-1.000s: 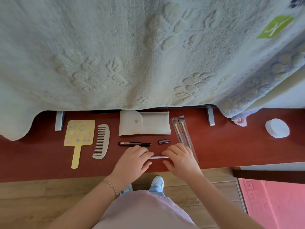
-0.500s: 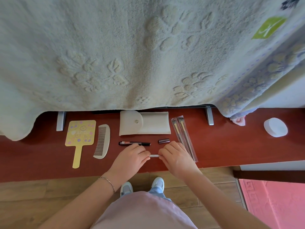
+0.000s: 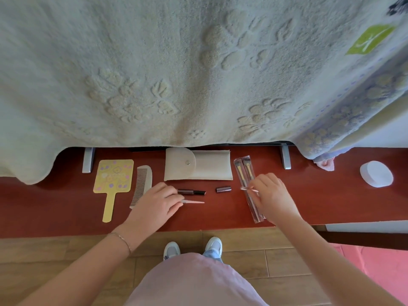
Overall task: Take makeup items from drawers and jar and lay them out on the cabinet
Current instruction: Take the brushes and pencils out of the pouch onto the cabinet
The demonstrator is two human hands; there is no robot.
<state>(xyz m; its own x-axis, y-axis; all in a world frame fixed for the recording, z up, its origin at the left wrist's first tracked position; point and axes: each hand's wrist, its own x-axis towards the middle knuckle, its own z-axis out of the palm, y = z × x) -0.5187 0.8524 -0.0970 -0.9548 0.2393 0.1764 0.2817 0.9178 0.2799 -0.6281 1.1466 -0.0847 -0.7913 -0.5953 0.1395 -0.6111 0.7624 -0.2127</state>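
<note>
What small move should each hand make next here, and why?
Probably set both pieces down. The left hand holds a thin pale stick low over the cabinet top, and the right hand pinches its small cap above the bagged brushes, so neither piece looks laid out yet.

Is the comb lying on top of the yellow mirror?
No, the comb lies flat on the red cabinet top just right of the yellow mirror, with a gap between them.

Comb [image 3: 141,186] right of mirror [image 3: 112,180]; pouch [image 3: 198,165] behind.
</note>
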